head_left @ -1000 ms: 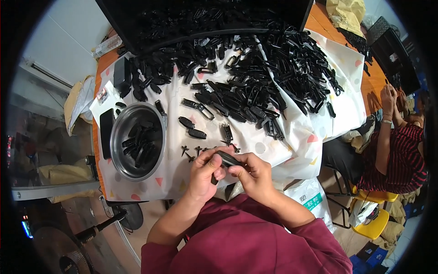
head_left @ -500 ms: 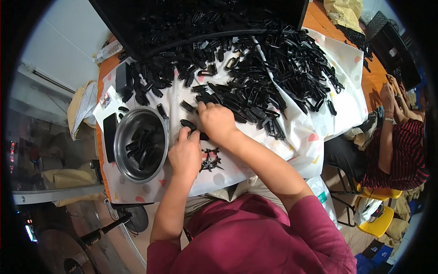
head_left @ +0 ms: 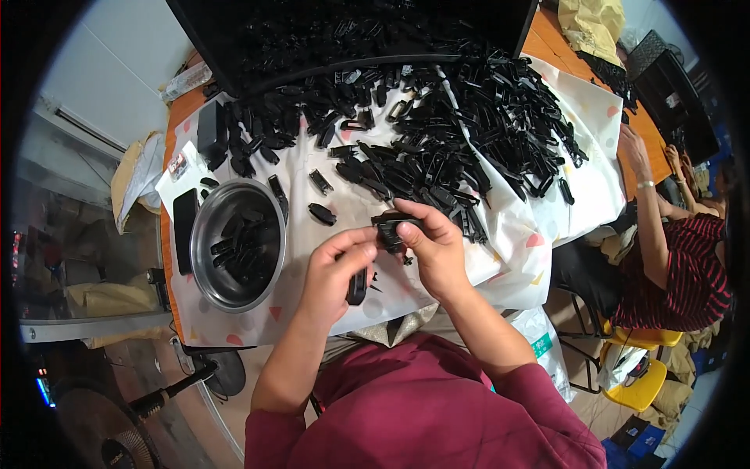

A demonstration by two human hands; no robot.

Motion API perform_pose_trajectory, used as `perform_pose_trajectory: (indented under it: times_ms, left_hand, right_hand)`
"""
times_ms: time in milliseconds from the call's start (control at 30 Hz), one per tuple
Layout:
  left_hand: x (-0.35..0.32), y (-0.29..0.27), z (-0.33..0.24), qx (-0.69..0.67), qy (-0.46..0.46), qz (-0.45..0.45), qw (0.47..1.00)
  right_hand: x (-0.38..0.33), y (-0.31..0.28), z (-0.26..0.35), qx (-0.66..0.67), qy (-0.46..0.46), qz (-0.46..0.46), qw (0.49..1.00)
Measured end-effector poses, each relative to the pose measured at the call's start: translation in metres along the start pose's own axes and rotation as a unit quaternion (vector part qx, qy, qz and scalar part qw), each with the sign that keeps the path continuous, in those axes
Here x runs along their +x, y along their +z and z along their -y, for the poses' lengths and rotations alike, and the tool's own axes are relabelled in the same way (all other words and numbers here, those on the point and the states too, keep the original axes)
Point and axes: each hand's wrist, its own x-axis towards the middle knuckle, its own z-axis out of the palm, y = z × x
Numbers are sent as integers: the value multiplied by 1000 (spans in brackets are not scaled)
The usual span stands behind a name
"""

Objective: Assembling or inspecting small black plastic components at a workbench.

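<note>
In front of my body both hands have come together, fingers closed. My right hand [head_left: 439, 254] pinches a dark plastic clip-like piece [head_left: 388, 227] between thumb and fingers. The fingertips of my left hand [head_left: 337, 273] meet that piece's near-left side. A longer black plastic piece [head_left: 357, 289] is held in my left hand, sticking out below its fingers. Small dark bits on the cloth are mostly hidden under the hands. Just beyond the left hand lie an oval black piece [head_left: 322, 214] and a frame-like black piece [head_left: 320, 182].
A steel bowl [head_left: 198, 273] holding black pieces stands at left, beside a dark phone [head_left: 185, 230]. A large heap of black pieces [head_left: 445, 172] covers the cloth [head_left: 516, 270] ahead, before a big black bin [head_left: 351, 66]. Another person [head_left: 672, 258] sits at right.
Both hands have lifted from the cloth toward my body and met. My right hand has left the heap's edge and now grips a piece. The oval piece near the left hand lies uncovered.
</note>
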Motion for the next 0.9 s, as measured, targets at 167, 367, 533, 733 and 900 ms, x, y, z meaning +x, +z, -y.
perform_pose_trajectory:
  times_ms: [167, 367, 533, 733, 900]
  left_hand:
    - [-2, 0, 4, 406, 378, -20, 832]
    - [-5, 5, 0, 278, 310, 8, 909]
    - [-14, 12, -9, 196, 218, -2, 956]
    - [-10, 0, -15, 348, 301, 88, 883]
    - [-14, 18, 24, -43, 39, 10, 998]
  right_hand:
    - [-9, 8, 9, 56, 37, -7, 998]
    - [-26, -2, 16, 55, -54, -1, 997]
    - [-22, -10, 32, -326, -282, 61, 900]
    - [-27, -14, 45, -478, -351, 108, 798]
    - [-34, -4, 31, -510, -353, 42, 784]
